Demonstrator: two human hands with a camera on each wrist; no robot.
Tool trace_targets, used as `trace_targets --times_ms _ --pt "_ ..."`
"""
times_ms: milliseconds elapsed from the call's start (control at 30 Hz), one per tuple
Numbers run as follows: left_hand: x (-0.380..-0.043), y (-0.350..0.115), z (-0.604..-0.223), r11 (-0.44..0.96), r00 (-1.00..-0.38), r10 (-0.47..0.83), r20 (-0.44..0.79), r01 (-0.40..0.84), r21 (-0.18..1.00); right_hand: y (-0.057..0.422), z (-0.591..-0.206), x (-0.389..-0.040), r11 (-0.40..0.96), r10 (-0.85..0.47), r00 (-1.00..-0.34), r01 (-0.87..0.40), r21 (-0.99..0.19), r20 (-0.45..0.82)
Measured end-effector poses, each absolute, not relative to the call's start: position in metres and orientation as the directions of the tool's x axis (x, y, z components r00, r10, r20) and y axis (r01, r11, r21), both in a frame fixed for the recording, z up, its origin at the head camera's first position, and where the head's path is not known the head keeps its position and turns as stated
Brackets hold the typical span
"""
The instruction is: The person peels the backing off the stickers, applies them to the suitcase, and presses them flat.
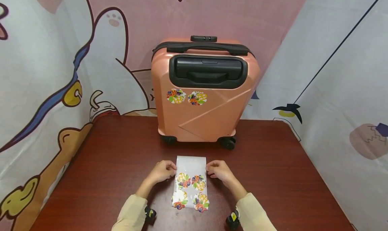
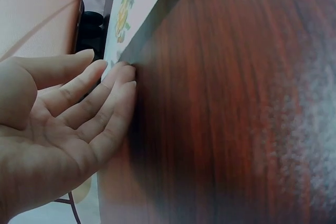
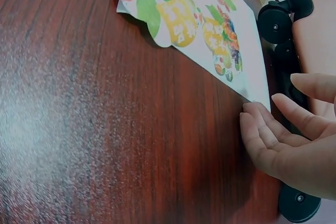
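L hand (image 1: pixel 163 170) and R hand (image 1: pixel 220 172) flanked the white backing sheet (image 1: pixel 191 165), one per long edge, both up toward its far end. Key relation: sheet was dead btwn them, i.e. directly R of the L hand & directly L of the R hand. Its long axis ran away from the person, approx. straight at the suitcase (image 1: pixel 209 118), so each hand met it side-on, not at an end.

Nearer hand? No clear winner; in head view both sat right up against their edges, approx. level w/ each other. State: both loose, fingers softly bent, thumbs apart from fingertips in the wrist views, so no pinch seen. R fingertips looked to be touching the sheet's edge; L ones were at the edge too, but contact vs. tiny gap = can't tell. Also unclear if any tips were tucked under, or if the sheet was fully flat on the tabletop (image 1: pixel 272 163).

Four fruit stickers (image 1: pixel 201 202) were on the near part of the sheet, 2 x 2; lower pair stuck out past its sides. Far part, btwn the hands, was bare backing. Suitcase stood upright just beyond the far end, w/ a strip of tabletop btwn, & had two similar stickers (image 1: pixel 197 98) side by side on its front, L of ctr.
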State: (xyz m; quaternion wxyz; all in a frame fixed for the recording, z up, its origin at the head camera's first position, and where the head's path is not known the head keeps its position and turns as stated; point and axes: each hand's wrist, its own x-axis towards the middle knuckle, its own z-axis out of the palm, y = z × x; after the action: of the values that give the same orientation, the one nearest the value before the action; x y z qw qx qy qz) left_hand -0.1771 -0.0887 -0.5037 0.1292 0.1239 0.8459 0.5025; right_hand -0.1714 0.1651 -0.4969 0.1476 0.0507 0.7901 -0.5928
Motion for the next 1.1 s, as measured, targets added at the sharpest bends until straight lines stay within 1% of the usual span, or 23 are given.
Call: trace_targets --times_ms 167,467,667,833,1100 --pt "-0.1758 -0.0879 -0.5023 0.478 -0.942 0.324 -0.092 0.078 0.875 0.1641 -0.4977 -0.1710 0.257 -0.101 -0.956 0.244 -0.935 -0.277" --pt "-0.1794 -0.0883 -0.5044 0.467 -0.957 0.287 -0.052 0.092 0.879 0.1632 -0.4965 -0.1727 0.161 -0.119 -0.961 0.230 -0.960 -0.250" --pt "-0.1819 -0.0863 -0.5036 0.463 -0.970 0.243 -0.017 0.100 0.881 0.1618 -0.4963 -0.1743 0.148 -0.086 -0.972 0.207 -0.967 -0.221" --pt "-0.1834 -0.0852 -0.5012 0.457 -0.975 0.224 -0.010 0.096 0.884 0.1617 -0.4972 -0.1753 0.136 -0.074 -0.971 0.215 -0.967 -0.226" --pt "-0.1852 -0.0849 -0.4982 0.441 -0.979 0.204 0.015 0.106 0.891 0.1619 -0.4961 -0.1742 0.120 -0.122 -0.965 0.219 -0.968 -0.233"
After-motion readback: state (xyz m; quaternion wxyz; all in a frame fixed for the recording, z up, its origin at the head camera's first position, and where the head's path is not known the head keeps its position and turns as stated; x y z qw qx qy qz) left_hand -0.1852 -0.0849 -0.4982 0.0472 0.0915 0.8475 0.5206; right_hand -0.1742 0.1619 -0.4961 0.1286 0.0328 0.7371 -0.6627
